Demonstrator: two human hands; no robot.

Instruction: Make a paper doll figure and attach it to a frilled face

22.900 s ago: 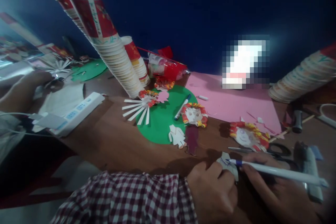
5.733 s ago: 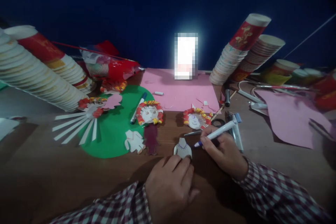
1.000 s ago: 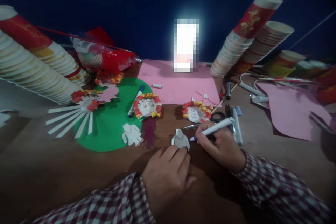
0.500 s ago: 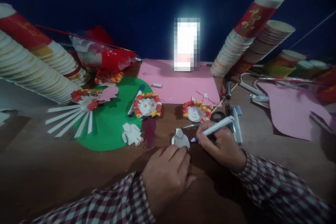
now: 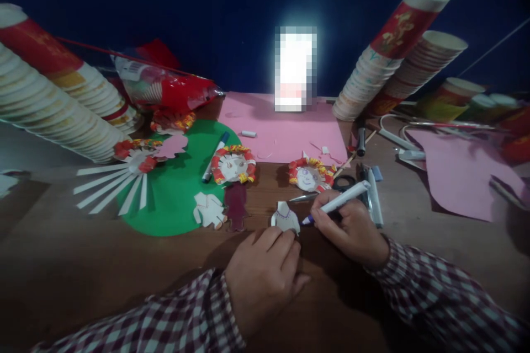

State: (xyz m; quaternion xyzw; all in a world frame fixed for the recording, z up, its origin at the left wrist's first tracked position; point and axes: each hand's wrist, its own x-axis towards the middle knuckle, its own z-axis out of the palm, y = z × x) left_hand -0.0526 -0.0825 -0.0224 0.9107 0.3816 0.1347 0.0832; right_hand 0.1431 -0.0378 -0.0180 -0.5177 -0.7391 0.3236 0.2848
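A white felt-tip marker (image 5: 345,197) with a purple tip is gripped in my right hand (image 5: 351,229), the tip just right of a small white paper cutout (image 5: 285,216). Purple neckline marks show on that body-shaped piece. My left hand (image 5: 267,276), fingers bent together, holds its lower part down on the table; the part beneath the fingers is hidden. Above it lies a paper face (image 5: 308,177) with a red and yellow border. Another such face (image 5: 234,168) sits further left, above a dark red paper figure (image 5: 237,207) and a white paper figure (image 5: 208,209).
Tall paper cup stacks rise at left (image 5: 53,105) and right (image 5: 389,55). Green paper (image 5: 165,209) and a pink sheet (image 5: 248,110) lie on the table. Scissors (image 5: 343,182) and more markers (image 5: 375,201) are beyond my right hand. A bright, blurred-out screen (image 5: 295,69) stands behind.
Almost nothing differs. The marker tip has shifted very slightly beside the cutout, and the whole view has moved a little.
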